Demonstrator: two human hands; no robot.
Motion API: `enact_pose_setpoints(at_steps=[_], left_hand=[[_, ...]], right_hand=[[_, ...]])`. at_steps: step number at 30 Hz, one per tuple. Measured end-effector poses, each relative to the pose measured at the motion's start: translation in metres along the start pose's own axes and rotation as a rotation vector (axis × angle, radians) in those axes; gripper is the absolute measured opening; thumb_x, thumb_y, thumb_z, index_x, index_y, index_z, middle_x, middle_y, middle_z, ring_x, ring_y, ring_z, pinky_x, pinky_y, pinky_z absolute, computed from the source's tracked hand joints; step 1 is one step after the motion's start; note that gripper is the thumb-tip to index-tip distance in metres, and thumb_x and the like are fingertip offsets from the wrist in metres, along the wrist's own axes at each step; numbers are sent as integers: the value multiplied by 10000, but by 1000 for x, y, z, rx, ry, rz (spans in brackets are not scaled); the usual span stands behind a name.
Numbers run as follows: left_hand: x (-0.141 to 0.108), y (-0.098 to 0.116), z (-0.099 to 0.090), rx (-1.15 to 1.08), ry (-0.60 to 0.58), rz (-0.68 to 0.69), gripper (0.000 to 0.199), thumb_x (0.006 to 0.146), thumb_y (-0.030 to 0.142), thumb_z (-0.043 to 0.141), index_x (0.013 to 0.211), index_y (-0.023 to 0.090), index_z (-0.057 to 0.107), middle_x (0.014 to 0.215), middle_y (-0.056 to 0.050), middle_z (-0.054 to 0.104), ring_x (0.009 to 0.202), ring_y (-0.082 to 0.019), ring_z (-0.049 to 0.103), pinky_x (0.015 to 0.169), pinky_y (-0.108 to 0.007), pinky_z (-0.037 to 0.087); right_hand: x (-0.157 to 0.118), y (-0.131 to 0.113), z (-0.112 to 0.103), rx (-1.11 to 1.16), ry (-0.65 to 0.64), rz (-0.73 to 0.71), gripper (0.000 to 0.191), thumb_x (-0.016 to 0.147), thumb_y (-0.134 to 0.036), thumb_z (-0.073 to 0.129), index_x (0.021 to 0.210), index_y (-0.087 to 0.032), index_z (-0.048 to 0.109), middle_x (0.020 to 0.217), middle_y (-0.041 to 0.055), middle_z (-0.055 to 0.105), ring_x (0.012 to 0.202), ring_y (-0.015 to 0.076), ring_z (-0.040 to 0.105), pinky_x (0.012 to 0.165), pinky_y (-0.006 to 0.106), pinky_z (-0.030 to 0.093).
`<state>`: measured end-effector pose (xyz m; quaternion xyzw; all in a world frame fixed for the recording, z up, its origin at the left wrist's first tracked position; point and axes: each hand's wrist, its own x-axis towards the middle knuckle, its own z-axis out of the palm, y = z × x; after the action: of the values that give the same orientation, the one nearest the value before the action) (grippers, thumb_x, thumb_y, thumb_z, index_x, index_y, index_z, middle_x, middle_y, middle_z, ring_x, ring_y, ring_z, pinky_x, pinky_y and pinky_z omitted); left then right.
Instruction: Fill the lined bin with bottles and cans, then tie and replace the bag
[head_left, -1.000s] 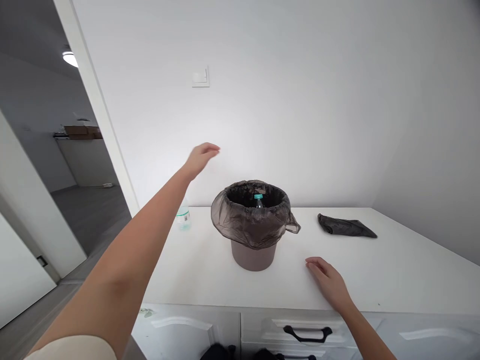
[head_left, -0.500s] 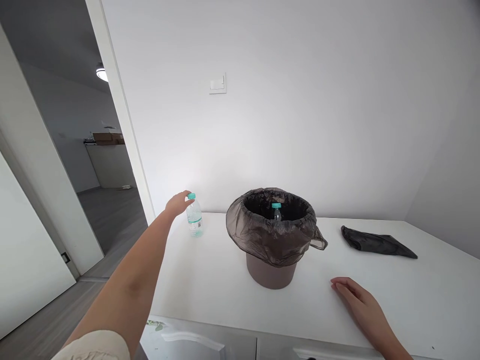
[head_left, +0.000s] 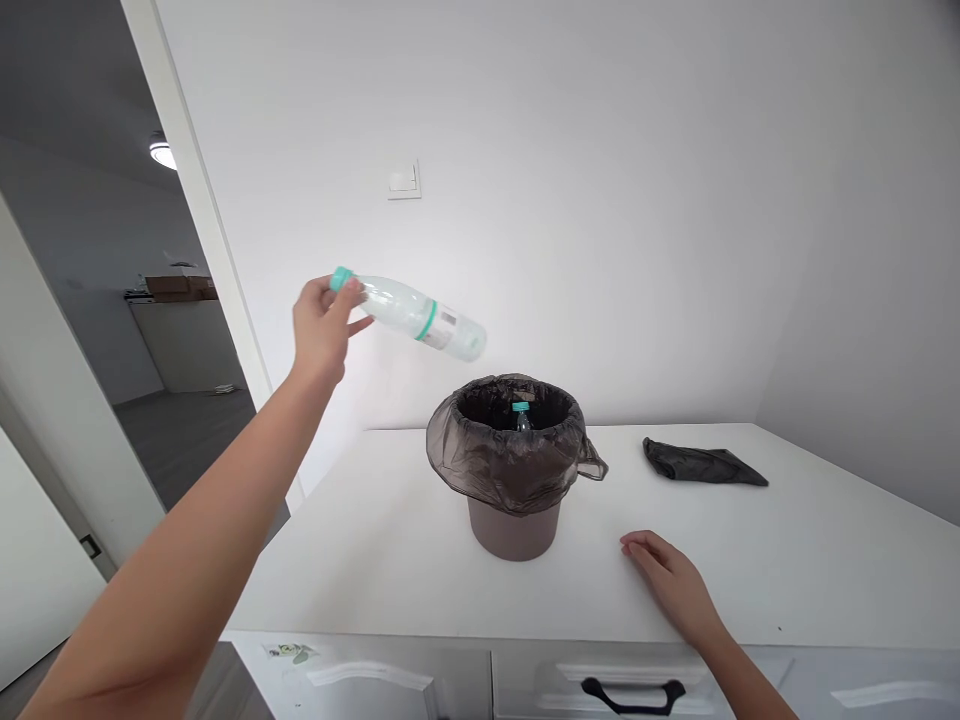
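Note:
A clear plastic bottle (head_left: 409,308) with a teal cap is tilted in the air, its base pointing right and slightly down. My left hand (head_left: 322,320) grips it at the cap end, up and to the left of the brown bin (head_left: 514,530). A dark translucent bag (head_left: 517,470) lines the bin and folds over its rim. Inside stands another bottle (head_left: 523,416), of which the teal cap and neck show. My right hand (head_left: 671,580) rests on the white surface right of the bin, fingers curled together; whether anything is in them is hidden.
On the right of the white cabinet top (head_left: 375,580) lies a folded black bag (head_left: 701,463). A white wall with a light switch (head_left: 404,182) rises behind. The cabinet front has a black drawer handle (head_left: 634,698). An open doorway is at left.
My left hand has lifted the bottle off the cabinet top and swung its base up to the right. The whole view has shifted slightly; my right hand stays by the bin.

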<state>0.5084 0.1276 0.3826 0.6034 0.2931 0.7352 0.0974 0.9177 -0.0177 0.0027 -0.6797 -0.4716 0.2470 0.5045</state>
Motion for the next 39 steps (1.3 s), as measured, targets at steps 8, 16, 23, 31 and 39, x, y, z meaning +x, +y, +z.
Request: enact_pose_setpoints(at_steps=[8,16,23,31,39], left_hand=[[-50,32,78,89,-450,-245,240,841,339,707,979,191,577,1052,-79,710,1027,-224,681,816,-384,631],[-56,4,115,290,-589,-332,260,880,388,634,1045,204,552,1130,-110,722,1005,-223,687,735,-321,597],[-50,9,116,452,-609,-235,285,866,417,630,1081,234,594,1130,-90,719,1009,-263,692,787,-368,568],[-69,18,118,626,-954,-181,420,704,427,748,1091,267,715,1163,-63,746,995,-296,705,865,-370,545],[-78,11,111,381,-1380,-156,694,834,566,613,1486,366,490,1459,-12,617,1331,-257,559,1109,-356,422]], right_hand=[[-5,-12,0,-16,14,-42,337,848,-531,507,940,-269,698,994,24,747,982,272,649,895,386,459],[-4,-17,0,3,18,-52,334,836,-517,510,920,-259,704,1007,26,746,993,267,646,903,385,454],[-5,-23,0,13,19,-44,337,829,-518,506,908,-258,706,996,33,749,996,273,649,889,387,465],[-7,-26,-1,4,30,-32,328,819,-508,499,892,-267,708,994,22,751,998,263,655,878,375,477],[-10,-25,-1,22,15,-25,357,800,-531,502,893,-255,708,994,39,751,1016,283,648,889,390,463]])
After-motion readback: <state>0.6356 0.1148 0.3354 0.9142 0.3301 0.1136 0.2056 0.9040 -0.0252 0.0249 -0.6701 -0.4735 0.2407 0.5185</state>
